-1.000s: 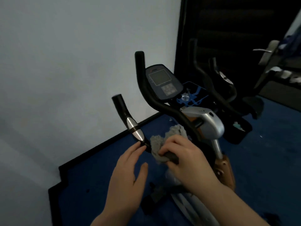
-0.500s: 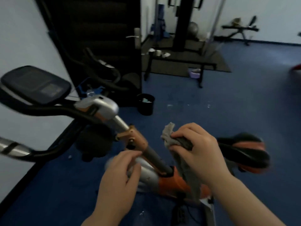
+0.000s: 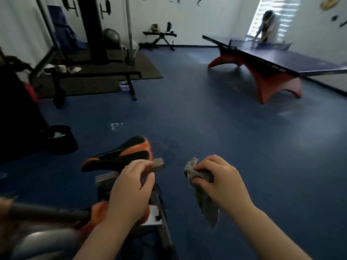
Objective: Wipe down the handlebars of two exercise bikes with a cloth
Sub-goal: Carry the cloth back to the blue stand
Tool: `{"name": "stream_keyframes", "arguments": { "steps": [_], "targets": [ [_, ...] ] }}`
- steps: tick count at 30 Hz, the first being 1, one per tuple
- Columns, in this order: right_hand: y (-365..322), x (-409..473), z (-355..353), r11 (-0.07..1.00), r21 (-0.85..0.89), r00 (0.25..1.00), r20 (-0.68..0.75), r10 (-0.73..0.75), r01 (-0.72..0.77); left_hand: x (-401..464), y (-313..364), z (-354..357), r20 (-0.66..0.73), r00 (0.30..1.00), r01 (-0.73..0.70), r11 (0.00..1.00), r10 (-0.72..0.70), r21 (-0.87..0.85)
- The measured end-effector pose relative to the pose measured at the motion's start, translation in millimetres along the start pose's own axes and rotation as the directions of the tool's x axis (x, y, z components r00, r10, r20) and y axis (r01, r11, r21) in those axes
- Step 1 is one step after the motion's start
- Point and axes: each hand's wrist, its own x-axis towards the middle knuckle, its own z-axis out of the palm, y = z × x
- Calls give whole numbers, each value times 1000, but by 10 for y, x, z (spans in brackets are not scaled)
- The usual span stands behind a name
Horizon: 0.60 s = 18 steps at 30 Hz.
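Note:
My right hand (image 3: 222,182) is shut on a grey cloth (image 3: 205,202), which bunches in the fist and hangs down below it, over the blue floor. My left hand (image 3: 131,190) hovers empty with curled, parted fingers just behind the orange and black saddle (image 3: 120,155) of an exercise bike. The bike's orange and grey frame (image 3: 56,214) runs off to the lower left. No handlebar is in view.
A black bin (image 3: 59,139) stands on the floor at the left. A weight bench (image 3: 97,75) and a tall gym machine (image 3: 93,29) fill the back left. A blue ping-pong table (image 3: 281,59) with red legs stands at the back right, a person (image 3: 267,25) behind it.
The view has swung right, away from the handlebars and console to the saddle and the open room. My right hand left the handlebar, still holding the cloth. My left hand moved over the saddle's rear.

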Motion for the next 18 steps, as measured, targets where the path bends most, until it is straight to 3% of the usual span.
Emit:
{"name": "stream_keyframes", "arguments": {
  "steps": [6, 12, 18],
  "targets": [
    [1149, 96, -605, 995, -52, 997, -13, 81, -82, 305, 632, 1206, 93, 996, 4, 1000, -1, -29],
    [1843, 404, -816, 988, -25, 987, -39, 155, -156, 717, 828, 1699, 163, 987, -28, 995, 12, 95],
    [2349, 1054, -743, 990, -12, 990, -9, 139, -139, 1461, 831, 2162, 124, 992, -27, 993, 12, 116]
  ]
}}
